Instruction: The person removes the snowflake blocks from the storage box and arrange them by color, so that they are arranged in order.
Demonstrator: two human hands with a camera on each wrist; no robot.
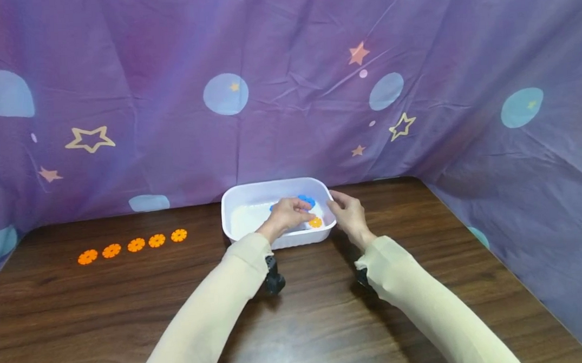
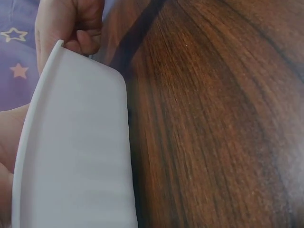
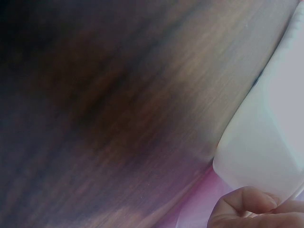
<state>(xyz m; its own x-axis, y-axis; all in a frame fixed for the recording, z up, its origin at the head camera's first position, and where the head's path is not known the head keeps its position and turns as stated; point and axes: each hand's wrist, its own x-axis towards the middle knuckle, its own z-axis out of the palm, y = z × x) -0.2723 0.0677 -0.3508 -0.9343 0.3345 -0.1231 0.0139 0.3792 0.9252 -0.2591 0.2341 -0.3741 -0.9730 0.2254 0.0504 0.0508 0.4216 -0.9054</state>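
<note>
A white plastic basin (image 1: 252,189) stands at the back of the table. My left hand (image 1: 286,214) reaches over its near wall, thumb and fingers apart, with the thumb tip close beside an orange flower-shaped disc (image 1: 315,222). Blue flower-shaped discs (image 1: 307,201) lie behind those fingers, partly hidden by them. At the basin's right end, my right hand (image 1: 349,214) grips the rim; its curled thumb or finger (image 3: 254,199) shows against the outer wall in the right wrist view. In the left wrist view the basin's outer wall (image 2: 85,137) hides most of the left hand.
Several orange flower-shaped discs (image 1: 136,244) lie in a slanting row on the left of the brown wooden table (image 1: 179,294). A purple curtain with stars and balloons (image 1: 287,95) hangs right behind the table and along its right side.
</note>
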